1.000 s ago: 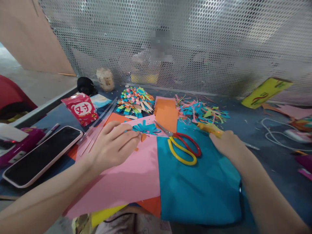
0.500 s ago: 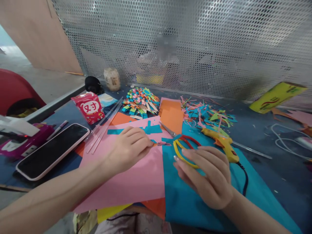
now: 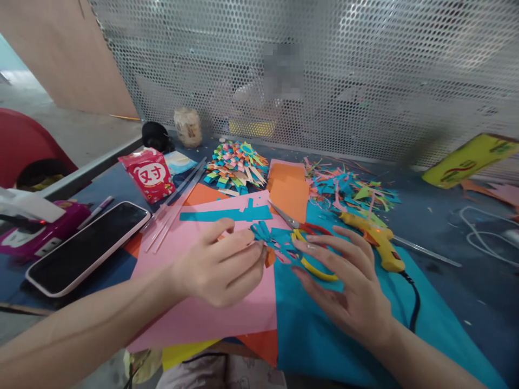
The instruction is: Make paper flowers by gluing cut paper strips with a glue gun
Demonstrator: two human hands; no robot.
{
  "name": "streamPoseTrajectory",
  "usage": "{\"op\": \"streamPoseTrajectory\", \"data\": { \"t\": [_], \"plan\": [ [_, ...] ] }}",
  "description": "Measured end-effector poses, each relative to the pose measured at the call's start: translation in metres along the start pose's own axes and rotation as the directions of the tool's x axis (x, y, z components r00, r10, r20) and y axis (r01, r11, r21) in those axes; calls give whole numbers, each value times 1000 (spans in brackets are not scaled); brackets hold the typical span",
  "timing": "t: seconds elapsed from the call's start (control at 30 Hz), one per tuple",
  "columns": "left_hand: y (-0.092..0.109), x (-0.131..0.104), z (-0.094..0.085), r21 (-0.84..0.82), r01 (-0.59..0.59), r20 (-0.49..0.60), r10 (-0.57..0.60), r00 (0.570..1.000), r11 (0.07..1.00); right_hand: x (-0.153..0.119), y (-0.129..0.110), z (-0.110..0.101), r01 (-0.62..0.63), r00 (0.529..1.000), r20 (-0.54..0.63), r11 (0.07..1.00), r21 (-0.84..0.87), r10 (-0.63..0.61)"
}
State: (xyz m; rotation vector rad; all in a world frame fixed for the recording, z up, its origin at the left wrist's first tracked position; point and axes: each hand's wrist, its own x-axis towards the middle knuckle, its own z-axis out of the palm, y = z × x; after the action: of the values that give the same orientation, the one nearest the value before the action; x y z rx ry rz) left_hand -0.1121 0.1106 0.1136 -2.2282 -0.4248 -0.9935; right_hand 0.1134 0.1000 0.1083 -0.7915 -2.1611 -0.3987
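Note:
My left hand (image 3: 227,265) is closed, its fingertips pinching a fringed paper piece (image 3: 263,231) with blue, pink and orange strips. My right hand (image 3: 348,292) has its fingers apart, with the thumb and fingertips near the loose ends of the strips. Behind those fingers lie scissors (image 3: 322,274) with yellow and red handles, partly covered by the hand. Under my left hand is a pink paper sheet (image 3: 219,319), and a blue sheet (image 3: 312,340) spreads under my right. A cut blue strip (image 3: 211,215) rests on the pink sheet.
A yellow glue gun (image 3: 381,243) lies to the right, its cord trailing toward me. Farther back are a pile of folded paper pieces (image 3: 233,167) and paper scraps (image 3: 344,186). A phone (image 3: 89,246), clear glue sticks (image 3: 174,216) and a red packet (image 3: 150,175) occupy the left.
My left hand has turned and moved slightly right and down, bringing the fringed paper piece into fuller view. My right hand's fingers have spread more and stand closer to the strips.

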Motion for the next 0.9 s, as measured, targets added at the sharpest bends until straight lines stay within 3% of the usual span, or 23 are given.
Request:
{"op": "streamPoseTrajectory", "data": {
  "t": [0.17,0.6,0.9],
  "plan": [
    [4,1,-1,13,-71,4,71,997,997,-1,0,-2,2,1000,27,998,56,-3],
    [3,4,-3,32,-88,38,87,995,996,-2,0,-3,15,999,45,999,44,-17],
    [5,1,0,-24,-30,27,30,999,999,-4,0,-3,15,998,57,998,54,-18]
  ]
}}
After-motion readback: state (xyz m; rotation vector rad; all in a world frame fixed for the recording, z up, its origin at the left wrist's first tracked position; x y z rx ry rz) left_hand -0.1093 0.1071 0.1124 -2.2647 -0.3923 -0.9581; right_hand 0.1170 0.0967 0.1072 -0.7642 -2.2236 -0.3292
